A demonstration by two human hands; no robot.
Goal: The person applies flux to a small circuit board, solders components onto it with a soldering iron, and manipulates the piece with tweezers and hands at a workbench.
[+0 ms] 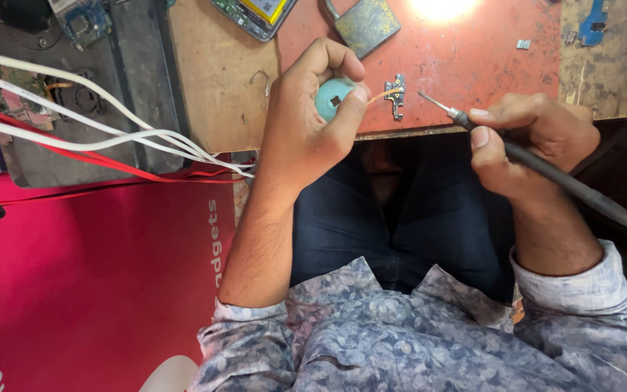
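Pinching a small teal round part (332, 96) between thumb and fingers, the left hand (313, 120) is held over the table's near edge, a thin orange wire (382, 93) being led from it to a small metal bracket (398, 95) on the red mat (473, 58). A soldering iron (546, 168) is gripped pen-fashion by the right hand (527, 141) (tip aimed left, just short of the bracket). The iron's long axis runs off frame at the right; the teal part is mostly hidden.

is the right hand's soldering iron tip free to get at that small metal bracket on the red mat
Probably yes: the soldering iron tip points at the metal bracket across bare red mat; the left hand sits on the other side.
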